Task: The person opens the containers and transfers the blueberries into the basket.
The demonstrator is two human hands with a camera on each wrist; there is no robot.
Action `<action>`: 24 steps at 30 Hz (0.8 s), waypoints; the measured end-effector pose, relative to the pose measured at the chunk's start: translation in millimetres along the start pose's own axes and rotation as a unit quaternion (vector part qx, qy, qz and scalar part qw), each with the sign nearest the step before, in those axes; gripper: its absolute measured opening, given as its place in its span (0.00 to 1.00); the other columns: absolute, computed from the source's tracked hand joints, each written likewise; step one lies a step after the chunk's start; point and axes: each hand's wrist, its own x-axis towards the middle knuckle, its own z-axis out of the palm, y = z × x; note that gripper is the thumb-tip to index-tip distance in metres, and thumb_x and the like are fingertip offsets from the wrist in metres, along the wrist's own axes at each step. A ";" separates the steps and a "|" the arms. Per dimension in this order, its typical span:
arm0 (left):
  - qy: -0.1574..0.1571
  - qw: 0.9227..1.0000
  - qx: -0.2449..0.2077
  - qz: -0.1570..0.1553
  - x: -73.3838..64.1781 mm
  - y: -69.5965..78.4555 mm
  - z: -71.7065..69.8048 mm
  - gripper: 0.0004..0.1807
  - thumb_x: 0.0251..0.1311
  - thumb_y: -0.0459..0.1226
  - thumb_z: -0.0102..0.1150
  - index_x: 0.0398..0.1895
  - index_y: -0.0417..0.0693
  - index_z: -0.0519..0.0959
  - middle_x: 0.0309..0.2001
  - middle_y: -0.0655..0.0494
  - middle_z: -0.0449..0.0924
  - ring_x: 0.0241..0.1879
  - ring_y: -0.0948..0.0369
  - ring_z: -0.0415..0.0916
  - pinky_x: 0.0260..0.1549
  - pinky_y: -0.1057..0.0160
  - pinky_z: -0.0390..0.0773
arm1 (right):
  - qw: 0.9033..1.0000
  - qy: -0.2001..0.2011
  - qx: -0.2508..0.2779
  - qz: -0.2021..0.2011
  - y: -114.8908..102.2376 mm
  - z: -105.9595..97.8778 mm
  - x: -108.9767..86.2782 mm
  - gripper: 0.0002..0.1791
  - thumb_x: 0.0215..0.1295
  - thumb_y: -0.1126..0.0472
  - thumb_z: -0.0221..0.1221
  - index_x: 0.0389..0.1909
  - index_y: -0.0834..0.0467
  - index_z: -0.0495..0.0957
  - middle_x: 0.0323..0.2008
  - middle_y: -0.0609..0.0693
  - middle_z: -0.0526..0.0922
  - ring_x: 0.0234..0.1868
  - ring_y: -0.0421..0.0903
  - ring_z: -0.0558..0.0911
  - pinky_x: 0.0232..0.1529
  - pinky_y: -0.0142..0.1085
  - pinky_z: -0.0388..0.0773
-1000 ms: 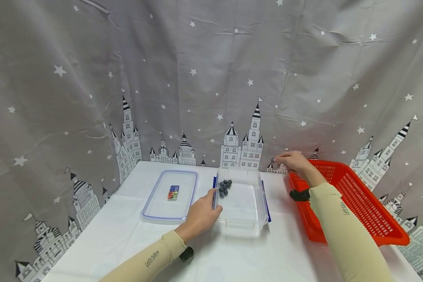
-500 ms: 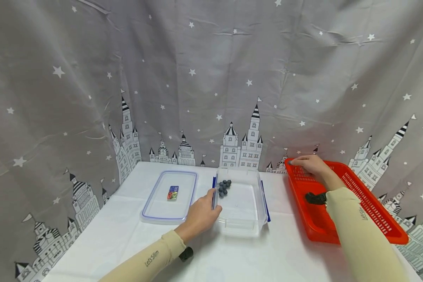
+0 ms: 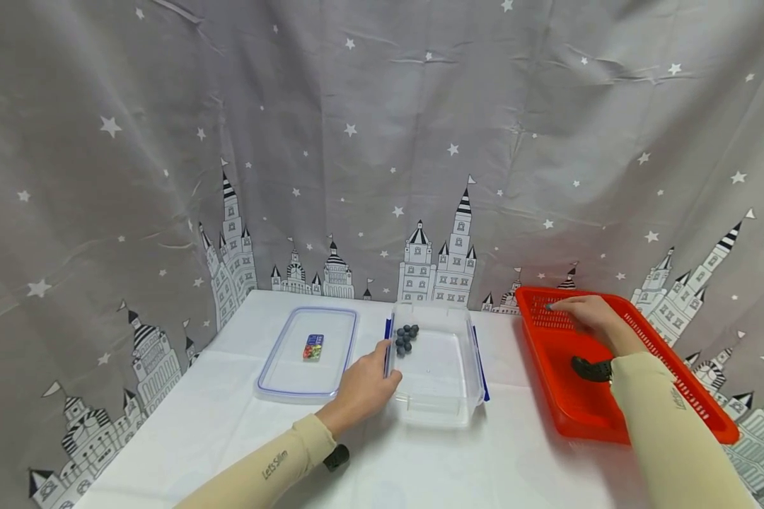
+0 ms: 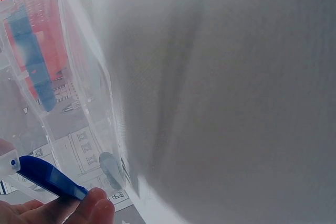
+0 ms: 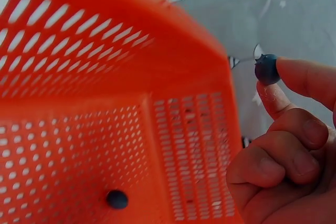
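Between thumb and index finger, my right hand (image 3: 588, 317) pinches a blueberry (image 5: 266, 70), its other fingers curled in. That hand is over the red basket (image 3: 563, 417), where another blueberry (image 5: 117, 199) lies on the bottom in the right wrist view. My left hand (image 3: 364, 387) grips the left side of a clear plastic food container (image 3: 442, 378) by its blue latch (image 4: 50, 176). A cluster of several blueberries (image 3: 404, 341) rests inside the container near its left wall. Part of the basket's inside is hidden by my right arm in the head view.
A clear lid (image 3: 286, 367) with a blue seal and a fruit label (image 3: 313, 348) lies flat left of the container. White cloth (image 3: 446, 466) covers the table. Behind it hangs a grey curtain (image 3: 331, 92) printed with castles and stars.
My right hand has carried the pinched blueberry rightward and slightly down, from the gap beside the container to over the basket. The left hand has stayed on the container.
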 end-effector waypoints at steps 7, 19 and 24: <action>0.000 1.000 0.000 0.004 1.0 0.7 1.2 0.35 0.62 0.46 0.55 0.72 0.40 0.66 0.53 0.40 0.84 0.41 0.54 0.82 0.47 0.49 0.81 | 1.000 0.002 0.004 0.020 25.4 -7.5 -2.0 0.16 0.71 0.52 0.59 0.37 0.62 0.85 0.13 0.42 0.64 0.17 0.43 0.67 0.23 0.34 0.67; -0.007 1.000 -0.004 -0.001 1.6 -1.1 2.3 0.36 0.63 0.47 0.55 0.73 0.42 0.65 0.54 0.41 0.84 0.36 0.57 0.79 0.47 0.50 0.81 | 0.998 -0.032 0.017 0.058 53.7 -10.1 -5.3 0.10 0.69 0.56 0.59 0.28 0.54 0.82 0.12 0.42 0.62 0.17 0.41 0.65 0.23 0.33 0.67; -0.003 1.000 0.003 -0.001 2.0 -3.1 1.7 0.37 0.63 0.47 0.55 0.73 0.42 0.64 0.54 0.41 0.84 0.36 0.58 0.79 0.47 0.50 0.81 | 0.997 -0.031 -0.004 0.071 56.1 -9.2 -6.8 0.20 0.69 0.55 0.59 0.15 0.47 0.70 0.13 0.42 0.63 0.17 0.41 0.66 0.24 0.32 0.68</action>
